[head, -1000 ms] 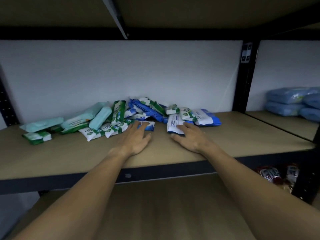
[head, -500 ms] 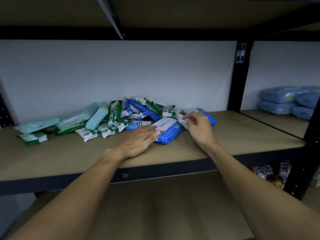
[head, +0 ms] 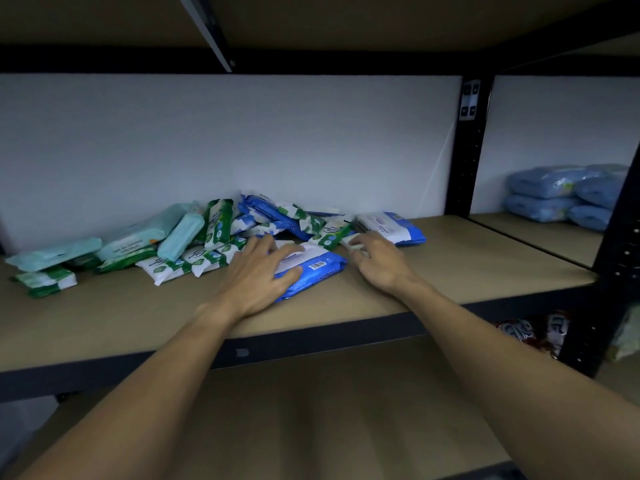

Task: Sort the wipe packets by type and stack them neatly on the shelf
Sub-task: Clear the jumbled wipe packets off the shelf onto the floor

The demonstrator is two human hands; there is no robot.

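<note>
Two hands (head: 256, 275), one packet heap (head: 221, 233), one shelf (head: 467, 265)

Blue packets (head: 313, 271): you have at least three
Pale teal packets (head: 181, 233): three
Green-and-white packets (head: 166, 268): at least seven
Blue bags (head: 547, 183): four

Tan board shelf (head: 450, 271) with black metal front edge. Heaped against back edge, left of centre: pale teal soft plastic packs (head: 138, 237), small green-and-white plastic sachets (head: 166, 266), blue-and-white plastic packs (head: 263, 211), overlapping. One flat blue-and-white pack with barcode (head: 322, 268) forward of heap, angled toward front edge. Another blue-and-white pack (head: 394, 228) at heap's right end. Small white sachet (head: 347, 240) between those two. Near left edge, lone green-and-white sachet (head: 45, 280), just apart from heap.
</note>
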